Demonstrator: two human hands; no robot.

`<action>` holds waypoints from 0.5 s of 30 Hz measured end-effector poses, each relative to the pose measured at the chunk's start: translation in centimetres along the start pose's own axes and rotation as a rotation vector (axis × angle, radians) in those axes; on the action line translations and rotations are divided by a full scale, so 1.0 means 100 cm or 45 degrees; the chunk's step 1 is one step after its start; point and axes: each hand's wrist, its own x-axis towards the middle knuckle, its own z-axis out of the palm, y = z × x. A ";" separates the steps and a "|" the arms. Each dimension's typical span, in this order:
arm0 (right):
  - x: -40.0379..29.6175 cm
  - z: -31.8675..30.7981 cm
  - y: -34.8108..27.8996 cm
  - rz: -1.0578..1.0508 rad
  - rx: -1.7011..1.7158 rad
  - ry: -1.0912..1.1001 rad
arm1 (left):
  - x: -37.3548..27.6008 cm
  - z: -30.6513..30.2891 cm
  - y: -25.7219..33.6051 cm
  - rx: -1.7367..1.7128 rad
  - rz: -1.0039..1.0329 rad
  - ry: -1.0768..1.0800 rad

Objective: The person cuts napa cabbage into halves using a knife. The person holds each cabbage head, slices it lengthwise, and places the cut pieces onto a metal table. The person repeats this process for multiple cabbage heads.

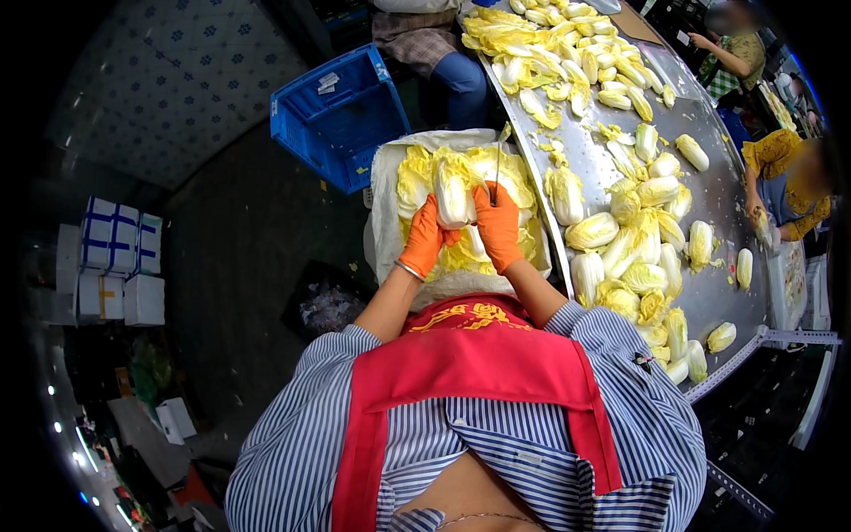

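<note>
A pale napa cabbage (pixel 453 193) is in front of me, above a white-lined container (pixel 387 199) full of yellow cabbage leaves (pixel 413 174). My left hand (pixel 425 234), in an orange rubber glove, grips the cabbage by its lower left side. In my right hand (pixel 498 223), gloved the same way, is a knife (pixel 499 163) whose thin blade points away from me. The right fingers are close against the cabbage's right side; whether they press on it is hard to see. Most of the knife handle is hidden in the glove.
On my right a metal table (pixel 715 199) bears several whole cabbages (pixel 592 231) and a heap of trimmed ones (pixel 578 46). Beyond the container sits a blue plastic crate (pixel 332 126), beside a seated person (pixel 459 80). Another person (pixel 788 179) works across the table. White foam boxes (pixel 110 239) are stacked left.
</note>
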 end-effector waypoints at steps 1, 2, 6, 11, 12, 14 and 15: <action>0.001 -0.002 0.000 -0.063 -0.098 0.007 | -0.001 0.009 0.010 0.019 -0.063 0.070; 0.000 -0.005 0.000 -0.121 -0.253 0.028 | -0.002 0.020 0.020 0.039 -0.125 0.139; -0.014 -0.003 -0.029 -0.312 -0.521 0.025 | 0.011 0.021 -0.015 0.470 0.215 0.415; -0.020 0.009 -0.024 -0.359 -0.523 0.156 | 0.005 0.040 0.007 0.495 0.147 0.455; -0.023 0.010 -0.031 -0.042 -0.468 0.007 | 0.005 0.035 0.008 0.457 0.173 0.415; -0.028 0.008 -0.043 -0.001 -0.138 -0.095 | 0.005 0.029 0.006 0.336 0.195 0.383; -0.030 0.006 -0.048 0.023 0.026 -0.131 | 0.004 0.033 0.012 0.256 0.185 0.377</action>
